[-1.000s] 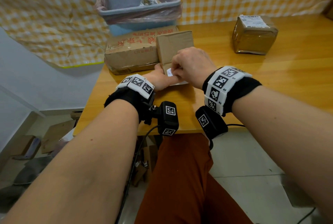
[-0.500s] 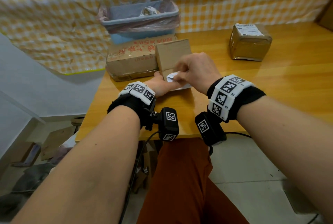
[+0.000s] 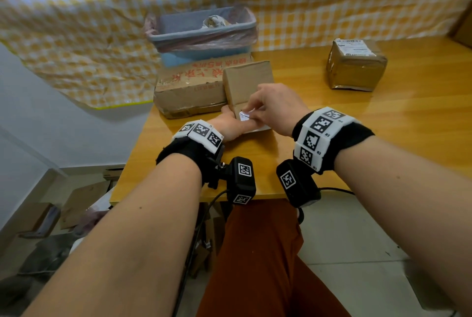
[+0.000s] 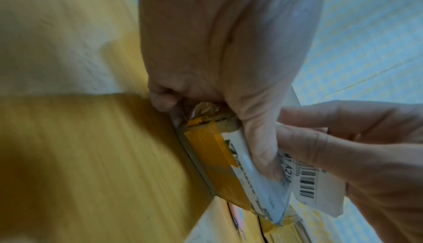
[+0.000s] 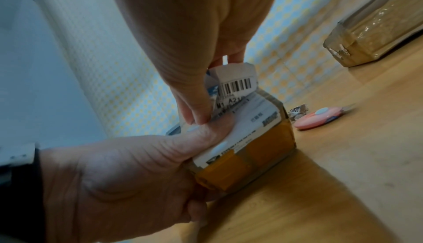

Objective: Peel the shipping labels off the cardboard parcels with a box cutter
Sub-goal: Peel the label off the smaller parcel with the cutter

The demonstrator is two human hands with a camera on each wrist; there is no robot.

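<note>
Checked yellow-and-white cloth (image 3: 76, 35) hangs behind a wooden worktop (image 3: 383, 138)

Small parcel (image 3: 246, 81): cardboard, orange tape on its lower side, standing at the near left of the worktop, just beside a larger printed box (image 3: 189, 92)

Left hand (image 3: 231, 125): fingers curled round the near end of the small parcel, thumb pressed flat on the label

Right hand (image 3: 277, 107): thumb and fingers pinching the label (image 5: 235, 84); barcoded part lifted and folded off the parcel, remainder stuck down

Second parcel (image 3: 356, 64): wrapped in clear tape, white label on top, far right, well apart from the hands

Blue bin (image 3: 201, 33): lined with a bag, behind the larger box

Pink round object (image 5: 318, 117): lying on the worktop beyond the small parcel; cannot tell what it is
</note>
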